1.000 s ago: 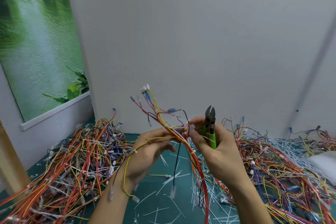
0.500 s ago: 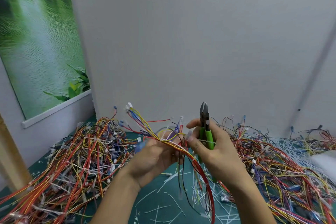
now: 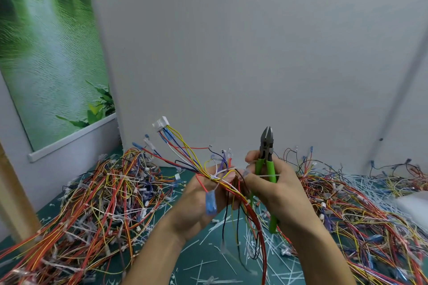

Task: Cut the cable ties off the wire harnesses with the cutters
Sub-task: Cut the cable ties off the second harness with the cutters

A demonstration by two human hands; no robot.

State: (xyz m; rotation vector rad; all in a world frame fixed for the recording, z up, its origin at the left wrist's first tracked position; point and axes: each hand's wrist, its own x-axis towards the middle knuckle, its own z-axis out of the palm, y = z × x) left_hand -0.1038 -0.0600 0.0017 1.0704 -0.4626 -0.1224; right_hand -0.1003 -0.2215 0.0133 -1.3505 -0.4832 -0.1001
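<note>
While your left hand (image 3: 199, 203) curls around a wire harness (image 3: 185, 157) just below centre, gripping the bundle where a white cable tie (image 3: 212, 177) binds it, your right hand (image 3: 278, 192) sits just beside it at 3 o'clock, fingers wrapped around the green handles of the cutters (image 3: 266, 148). The cutters stand upright, jaws pointing to 12 o'clock and clear of the wires. A thin white strip (image 3: 269, 176) crosses the handles at your right fingers. From your left hand the harness fans toward 10 o'clock, ending in a white connector (image 3: 161, 122), while its red and yellow wires trail down to 6 o'clock. A blue terminal (image 3: 210, 203) hangs against your left palm. On the green table (image 3: 203, 254), a pile of harnesses (image 3: 92, 203) lies at 9 o'clock and a second pile (image 3: 359, 215) at 3 o'clock, with cut tie pieces (image 3: 231, 259) scattered between them.
</note>
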